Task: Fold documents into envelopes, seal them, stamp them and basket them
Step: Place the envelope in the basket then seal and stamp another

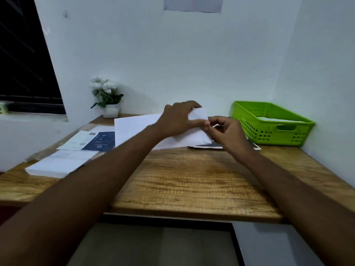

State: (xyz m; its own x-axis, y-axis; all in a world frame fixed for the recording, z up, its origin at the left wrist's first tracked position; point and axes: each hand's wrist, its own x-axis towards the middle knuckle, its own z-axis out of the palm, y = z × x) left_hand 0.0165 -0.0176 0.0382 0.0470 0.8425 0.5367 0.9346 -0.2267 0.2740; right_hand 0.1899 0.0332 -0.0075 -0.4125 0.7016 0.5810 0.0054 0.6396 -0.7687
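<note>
**Envelope held in both hands at the back of the desk**

An envelope (194,138) is held just above the far middle of the desk (192,179), with its lower edge close to the wood. It is gripped from above by the left hand (178,118): the fingers are curled together over its far top edge and the thumb is stretched out along its front face towards the right. The right hand (226,131) is brought up against the envelope's right edge, where the edge is pinched between thumb and forefinger; the other fingers are curled in loosely behind. The tip of the left thumb is touched by the right fingertips. The spot is blurred, so it cannot be told whether anything small is also held there.

A white sheet (134,127) is spread behind and to the left of the envelope. A dark card (213,145) is seen under the right hand, partly covered. A green basket (249,120) is set in the right corner, well apart from the hands, with white paper (278,120) lying in it. A paper stack (57,166) and a blue leaflet (101,142) are laid on the left side, and a potted plant (106,93) is placed at the back left.
</note>
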